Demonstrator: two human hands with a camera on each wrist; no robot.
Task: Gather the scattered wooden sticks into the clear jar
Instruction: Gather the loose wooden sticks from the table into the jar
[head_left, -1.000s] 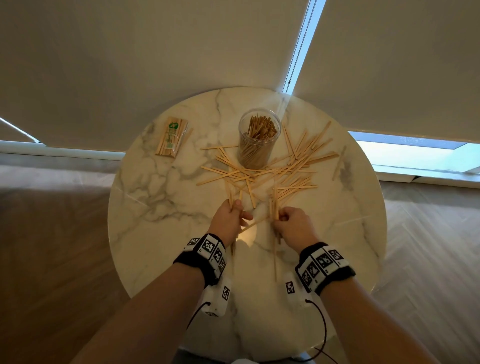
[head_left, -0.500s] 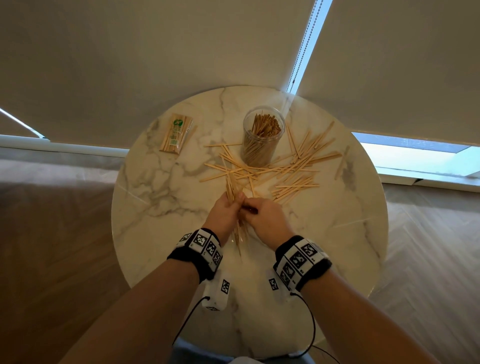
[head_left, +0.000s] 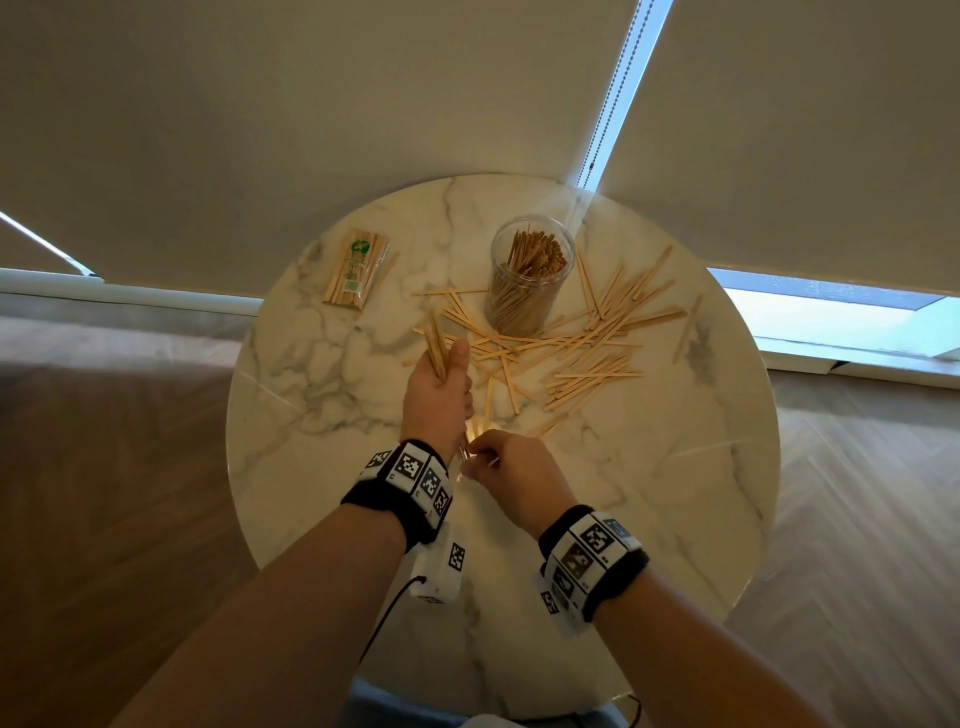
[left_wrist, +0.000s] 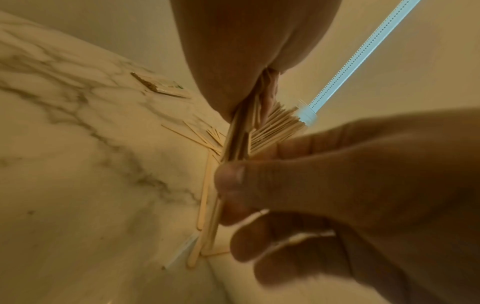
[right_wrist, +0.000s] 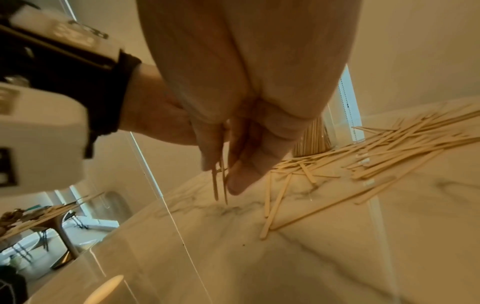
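My left hand (head_left: 445, 370) grips a bundle of wooden sticks (head_left: 435, 344) held steeply above the marble table (head_left: 322, 395). My right hand (head_left: 475, 460) sits just behind it and pinches the bundle's lower ends (right_wrist: 217, 185) between thumb and fingers. In the left wrist view the right hand's fingers (left_wrist: 259, 185) press on the bundle (left_wrist: 237, 135). The clear jar (head_left: 530, 280), holding several upright sticks, stands at the table's far middle. Loose sticks (head_left: 592, 343) lie scattered in front of it and to its right.
A wrapped packet of sticks (head_left: 358, 267) lies at the table's far left. One stray stick (head_left: 687, 327) lies near the right rim. Window blinds hang right behind the table. Wooden floor surrounds the round top.
The two hands, apart a second ago with sticks in each, came together. The left hand now holds the joined bundle raised, and the right hand has dropped back to its lower ends.
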